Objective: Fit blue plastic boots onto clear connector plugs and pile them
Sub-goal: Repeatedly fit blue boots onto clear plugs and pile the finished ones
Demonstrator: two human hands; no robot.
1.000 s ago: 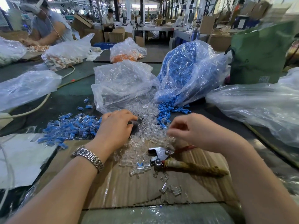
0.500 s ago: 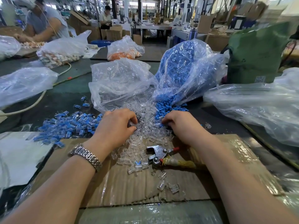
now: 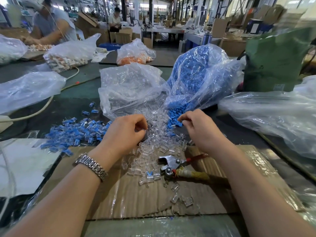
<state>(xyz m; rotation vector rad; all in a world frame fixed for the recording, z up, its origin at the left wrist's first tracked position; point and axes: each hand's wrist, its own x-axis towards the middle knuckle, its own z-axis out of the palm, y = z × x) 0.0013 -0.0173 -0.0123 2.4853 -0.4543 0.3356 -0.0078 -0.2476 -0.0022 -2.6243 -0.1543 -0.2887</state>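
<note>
While left hand (image 3: 125, 132) curls over heap of clear plastic connector plugs (image 3: 154, 134) on bench, contents hidden, and right hand (image 3: 198, 127) pinches at loose small blue plastic boots (image 3: 174, 119), apparently picking parts; next: push boot onto plug, drop on finished blue-capped pile (image 3: 75, 132) at left.

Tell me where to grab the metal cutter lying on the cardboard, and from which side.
Take the cutter by its tape-wrapped handle, coming in from the right with the right hand. The handles trail off to the right while the metal jaws point left into the loose clear plugs, so that end is crowded and, likely, sharp.
</note>
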